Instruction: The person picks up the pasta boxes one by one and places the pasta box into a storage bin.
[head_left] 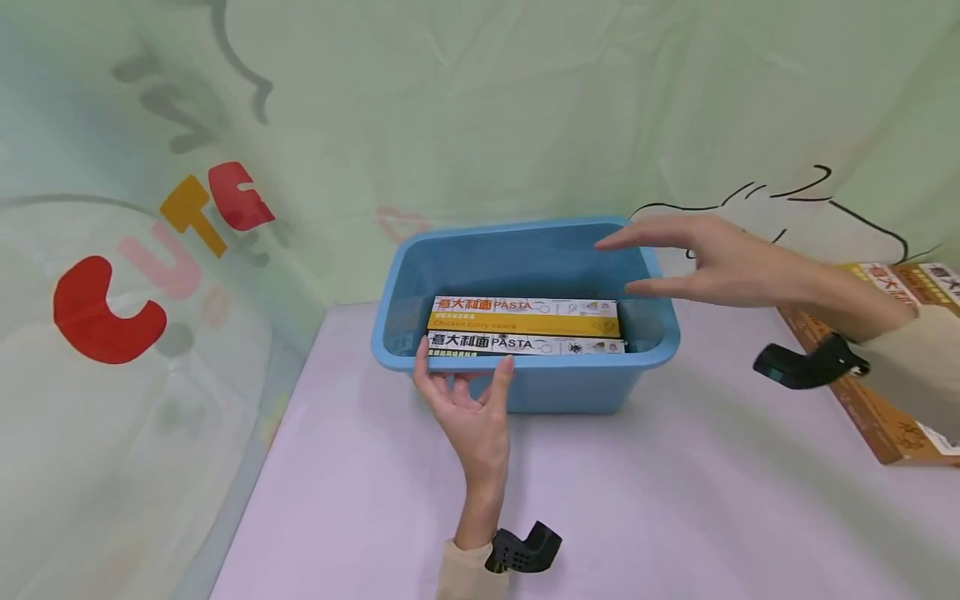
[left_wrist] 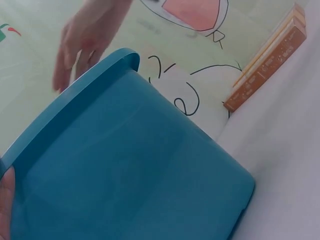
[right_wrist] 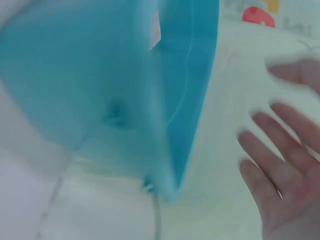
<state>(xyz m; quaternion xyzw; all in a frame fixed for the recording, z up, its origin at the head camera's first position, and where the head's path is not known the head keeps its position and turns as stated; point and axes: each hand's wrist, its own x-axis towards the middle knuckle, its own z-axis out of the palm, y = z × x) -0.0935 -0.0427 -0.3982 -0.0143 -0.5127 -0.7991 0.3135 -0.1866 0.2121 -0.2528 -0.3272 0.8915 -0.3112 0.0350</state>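
Note:
A blue plastic bin (head_left: 525, 387) stands on the table against the backdrop. Inside it lie two pasta boxes side by side: a yellow and white chicken curry pasta box (head_left: 525, 323) and, in front, a black and white pasta box (head_left: 525, 343). My left hand (head_left: 472, 417) holds the bin's front rim near its left end; in the left wrist view only part of a finger (left_wrist: 6, 200) shows against the wall. Over the bin's right end my right hand (head_left: 697, 254) hovers with fingers spread from the thumb, holding nothing. The right wrist view is blurred.
More pasta boxes, orange and brown (head_left: 892, 425), lie on the table at the right, partly behind my right forearm. A pale green backdrop (head_left: 487, 108) with printed drawings and letters hangs behind the bin and down the left side. The table's covering (head_left: 637, 508) is pale lilac.

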